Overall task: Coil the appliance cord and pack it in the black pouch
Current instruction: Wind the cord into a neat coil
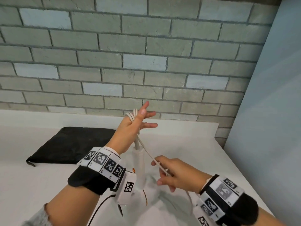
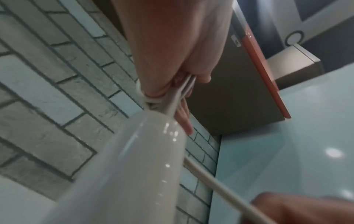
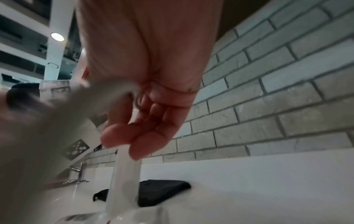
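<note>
The white appliance cord (image 1: 147, 152) is wound in loops (image 2: 151, 100) round my raised left hand (image 1: 146, 115), whose fingers are spread straight. From there it runs taut down to my right hand (image 1: 160, 167), which pinches it between thumb and fingers (image 3: 134, 136). The white appliance handle (image 1: 138, 160) stands upright between my wrists and fills the lower left wrist view (image 2: 143, 159). The black pouch (image 1: 70, 144) lies flat on the white counter to the left, behind my left wrist; the right wrist view shows the pouch (image 3: 162, 191) too.
A grey brick wall (image 1: 146, 62) backs the white counter (image 1: 195, 144). A pale panel (image 1: 268, 95) stands at the right. A black cable (image 1: 101, 207) trails from my left wrist band. A chrome tap (image 3: 80, 171) shows far left in the right wrist view.
</note>
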